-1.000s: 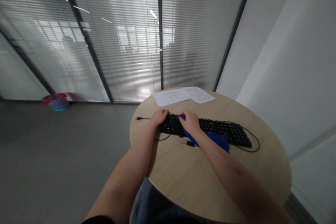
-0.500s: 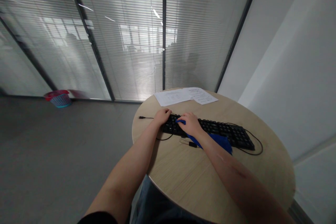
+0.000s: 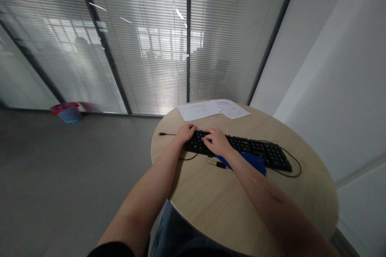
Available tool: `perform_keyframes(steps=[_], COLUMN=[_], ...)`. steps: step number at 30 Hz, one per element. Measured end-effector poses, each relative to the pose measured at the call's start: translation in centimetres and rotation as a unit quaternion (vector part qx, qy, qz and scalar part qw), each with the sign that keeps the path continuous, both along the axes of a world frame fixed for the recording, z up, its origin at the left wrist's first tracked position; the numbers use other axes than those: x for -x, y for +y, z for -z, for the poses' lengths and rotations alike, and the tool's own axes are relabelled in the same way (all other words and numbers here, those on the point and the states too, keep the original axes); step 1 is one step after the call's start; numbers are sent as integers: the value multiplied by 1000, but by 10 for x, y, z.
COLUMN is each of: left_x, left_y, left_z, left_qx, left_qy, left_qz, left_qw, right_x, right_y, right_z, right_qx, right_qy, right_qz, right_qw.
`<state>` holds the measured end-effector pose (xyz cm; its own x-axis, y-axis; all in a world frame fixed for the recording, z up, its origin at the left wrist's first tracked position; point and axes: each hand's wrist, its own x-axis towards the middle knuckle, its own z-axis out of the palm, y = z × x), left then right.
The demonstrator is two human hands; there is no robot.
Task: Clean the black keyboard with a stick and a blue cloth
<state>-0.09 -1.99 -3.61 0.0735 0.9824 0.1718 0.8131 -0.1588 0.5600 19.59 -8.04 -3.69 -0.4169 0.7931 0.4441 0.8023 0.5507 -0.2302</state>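
Observation:
A black keyboard (image 3: 247, 144) lies slantwise on the round wooden table. At its left end, my left hand (image 3: 186, 132) grips the edge with bent fingers. My right hand (image 3: 217, 141) is over the left part of the keys, its fingers closed on a blue cloth (image 3: 255, 162). A bit of the cloth shows at my fingertips, and the larger part spreads under my wrist across the keyboard's front edge. Just in front of the keyboard lies a small brush-like tool with a black section (image 3: 221, 165); my forearm is close to it.
Printed paper sheets (image 3: 211, 109) lie at the table's far edge. A cable with a USB plug (image 3: 163, 133) sticks out left of the keyboard, and more black cable (image 3: 298, 168) loops at its right. A red and blue basket (image 3: 69, 113) stands on the floor by the glass partition.
The fingers of my right hand have shifted slightly on the keys, and less of the blue cloth shows at their tips. My left hand stays on the keyboard's left end.

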Motion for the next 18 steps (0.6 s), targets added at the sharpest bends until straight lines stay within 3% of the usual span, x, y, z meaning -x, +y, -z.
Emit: perform_keyframes(steps=[3,9,14,18], left_x=[0,1,0,0], left_y=[1,1,-2,-3], left_z=[0,1,-2,-3], left_qx=[-2,-4,-2,0], left_qy=[-4,-5,0,4], left_qz=[3,3,4,4], left_qw=[1000,1000,1000,1000], right_x=[-1,1,-1,2], right_y=[3,3,2,1], right_z=[2,1,-1,0], right_qx=[6,0,15,13], right_qy=[4,1,3,-3], right_qz=[-16,23,-27,14], right_qw=[1000,1000,1000,1000])
